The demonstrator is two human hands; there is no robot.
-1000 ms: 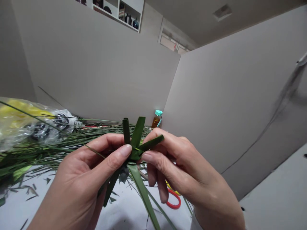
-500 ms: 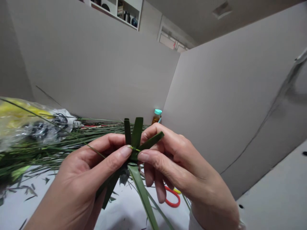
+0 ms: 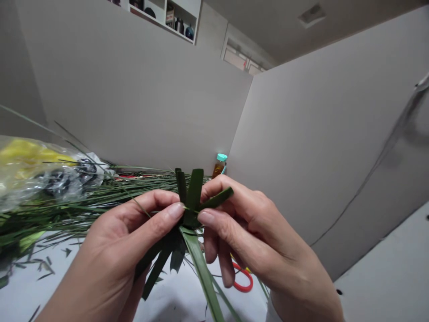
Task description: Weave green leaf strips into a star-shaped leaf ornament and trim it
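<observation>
Between my hands is a woven bundle of green leaf strips (image 3: 194, 190), with short cut ends fanning upward and longer strips hanging down. A thin pale green strand (image 3: 191, 209) runs across its middle from thumb to thumb. My left hand (image 3: 134, 237) pinches the bundle's left side between thumb and index finger. On the other side, my right hand (image 3: 241, 228) pinches at the strand and the right edge, its lower fingers curled loosely beneath. One long, broad strip (image 3: 201, 268) slants down toward the bottom edge. The fingertips behind the leaves are hidden.
A heap of long green leaves (image 3: 100, 197) lies on the left, beside a clear plastic bag (image 3: 40, 165) with yellow in it. Red-handled scissors (image 3: 246, 279) lie under my right hand. A teal-capped jar (image 3: 220, 164) stands by the grey partition (image 3: 150, 98). Leaf scraps dot the white table (image 3: 167, 308).
Both hands and the leaf bundle sit slightly farther right and the view has shifted a little. My thumbs are slightly farther apart along the thin strand.
</observation>
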